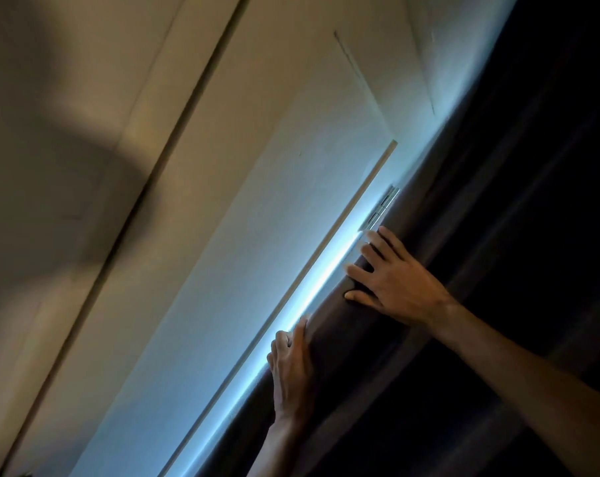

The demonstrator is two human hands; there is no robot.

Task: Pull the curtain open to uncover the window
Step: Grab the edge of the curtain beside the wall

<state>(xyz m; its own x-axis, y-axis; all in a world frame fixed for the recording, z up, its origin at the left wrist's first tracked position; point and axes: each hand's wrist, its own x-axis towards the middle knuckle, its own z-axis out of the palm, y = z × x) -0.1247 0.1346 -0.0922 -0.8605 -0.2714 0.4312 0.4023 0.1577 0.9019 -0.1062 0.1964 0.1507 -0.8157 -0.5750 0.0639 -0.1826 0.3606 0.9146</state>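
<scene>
**Both hands set on the curtain's leading edge**

The right hand (391,280) was laid flat on the dark curtain (464,270), fingers spread and bent over the fold, with the thumb pressed into the cloth at about 7 o'clock from the palm. It was seen pressing on the fabric rather than clenched around it; whether any cloth was pinched under the fingers could not be told. The left hand (291,370) was placed at about 7 o'clock from the right one, the two apart. Its fingers were curled around the curtain's edge, the fingertips hidden behind the fabric, so a hold on the edge was shown.

The curtain was seen filling the frame from the centre out toward 3 and 5 o'clock, its edge running on a slant from 7 o'clock up to 1 o'clock. Just beside that edge a narrow strip of bright bluish light (312,287) was exposed, bordered by a thin pale frame (367,191). A small metal hinge (381,208) was seen just at 11 o'clock from the right hand's fingertips. Beyond the frame, toward 10 o'clock, a pale wall (223,201) was lit, with a dark groove (174,149) crossing it on the same slant.
</scene>
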